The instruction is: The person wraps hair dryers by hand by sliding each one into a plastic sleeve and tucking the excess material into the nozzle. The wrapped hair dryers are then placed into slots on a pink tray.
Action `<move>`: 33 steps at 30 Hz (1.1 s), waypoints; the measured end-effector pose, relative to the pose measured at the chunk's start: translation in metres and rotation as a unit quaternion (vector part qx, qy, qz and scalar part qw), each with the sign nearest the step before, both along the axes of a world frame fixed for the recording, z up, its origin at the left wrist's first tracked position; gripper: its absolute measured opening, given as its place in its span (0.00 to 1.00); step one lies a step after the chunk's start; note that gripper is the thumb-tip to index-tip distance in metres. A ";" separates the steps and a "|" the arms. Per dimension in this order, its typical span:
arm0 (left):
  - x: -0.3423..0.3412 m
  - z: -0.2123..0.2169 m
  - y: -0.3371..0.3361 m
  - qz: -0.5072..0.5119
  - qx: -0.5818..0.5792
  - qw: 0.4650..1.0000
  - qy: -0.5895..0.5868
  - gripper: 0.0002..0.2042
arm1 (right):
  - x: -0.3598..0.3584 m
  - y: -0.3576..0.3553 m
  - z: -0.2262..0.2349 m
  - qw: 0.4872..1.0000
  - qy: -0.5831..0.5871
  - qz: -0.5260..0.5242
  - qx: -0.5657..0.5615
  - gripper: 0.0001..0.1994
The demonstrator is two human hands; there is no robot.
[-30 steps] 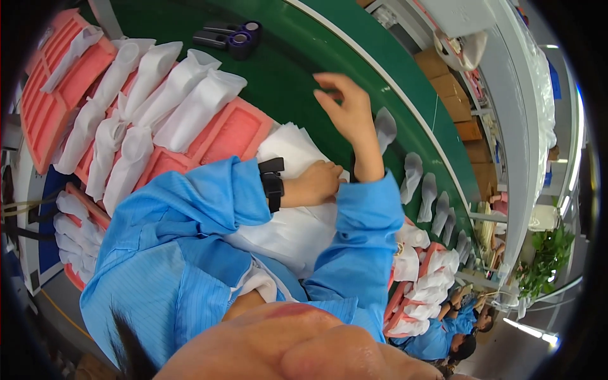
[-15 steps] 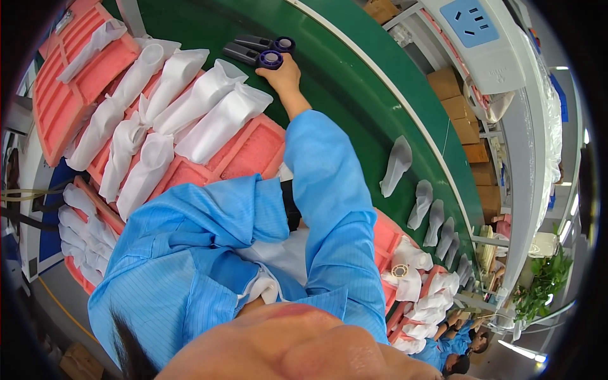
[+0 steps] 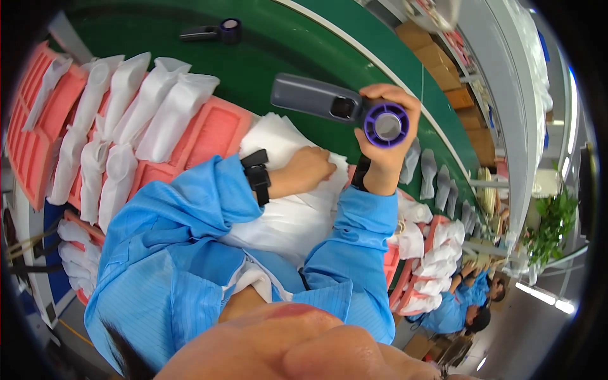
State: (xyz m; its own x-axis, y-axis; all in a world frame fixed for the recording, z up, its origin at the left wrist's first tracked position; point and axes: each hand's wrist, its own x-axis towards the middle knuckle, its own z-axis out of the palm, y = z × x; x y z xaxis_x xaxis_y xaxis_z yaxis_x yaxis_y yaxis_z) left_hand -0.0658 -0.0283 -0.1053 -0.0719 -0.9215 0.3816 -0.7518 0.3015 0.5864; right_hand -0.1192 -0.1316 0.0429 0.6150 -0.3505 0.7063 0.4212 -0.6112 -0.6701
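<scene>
My right hand [image 3: 396, 120] is closed round the head of a dark grey handheld fan [image 3: 304, 96] with a purple ring. Its long handle points left, above the green bench. On a stack of white sleeve-like bags [image 3: 285, 218] in front of my body lies my left hand [image 3: 307, 170], fingers curled on the top bag. Some of those fingertips are hidden. A second handheld fan [image 3: 229, 31] lies farther back on the green bench [image 3: 278, 50].
Pink trays [image 3: 212, 130] at the left hold several white-wrapped pieces [image 3: 168, 120]. More wrapped pieces [image 3: 437, 278] fill trays at the right. Grey bagged pieces [image 3: 428, 171] line the bench. Cardboard boxes [image 3: 437, 66] stand beyond it, and co-workers [image 3: 456, 310] sit farther right.
My right hand has lifted one of the two fans off the bench and brought it closer, to the right. My left hand and the white bag stack have come into view.
</scene>
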 end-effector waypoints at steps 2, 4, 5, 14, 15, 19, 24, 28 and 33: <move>0.003 -0.001 0.001 -0.013 -0.007 1.000 0.013 0.05 | -0.027 0.002 -0.004 0.999 -0.014 -0.028 -0.003 0.31; 0.005 0.003 -0.001 -0.015 -0.020 0.999 0.037 0.05 | -0.050 0.001 -0.006 0.997 -0.044 -0.060 -0.010 0.31; 0.005 0.005 -0.002 -0.026 -0.020 0.999 0.036 0.05 | -0.059 0.000 -0.006 0.996 -0.045 -0.071 -0.012 0.31; 0.036 0.032 -0.004 -0.095 0.117 0.958 0.242 0.05 | -0.089 -0.001 -0.005 0.988 -0.045 -0.145 0.034 0.29; 0.040 0.034 -0.004 -0.076 0.118 0.941 0.307 0.06 | -0.089 0.000 -0.005 0.988 -0.037 -0.145 0.028 0.29; 0.065 0.094 0.008 -0.064 0.106 0.802 0.584 0.12 | -0.081 0.009 0.001 0.990 -0.042 -0.132 0.012 0.25; 0.043 0.103 0.017 0.030 -0.168 0.924 0.343 0.13 | -0.067 0.020 -0.002 0.987 -0.046 -0.149 -0.028 0.23; 0.045 0.110 0.025 0.022 -0.119 0.918 0.379 0.15 | -0.062 0.021 -0.006 0.987 -0.064 -0.146 -0.012 0.24; 0.058 0.116 0.033 0.006 -0.018 0.882 0.470 0.16 | -0.063 0.023 -0.009 0.985 -0.029 -0.161 -0.053 0.27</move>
State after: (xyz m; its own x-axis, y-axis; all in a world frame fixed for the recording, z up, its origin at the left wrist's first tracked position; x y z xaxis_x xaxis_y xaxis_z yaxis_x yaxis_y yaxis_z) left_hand -0.0075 0.0048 0.0107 0.3027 -0.9057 0.2968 0.0589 0.3286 0.9426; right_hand -0.1826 -0.1085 0.0334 0.4411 -0.4437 0.7801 0.2295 -0.7846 -0.5760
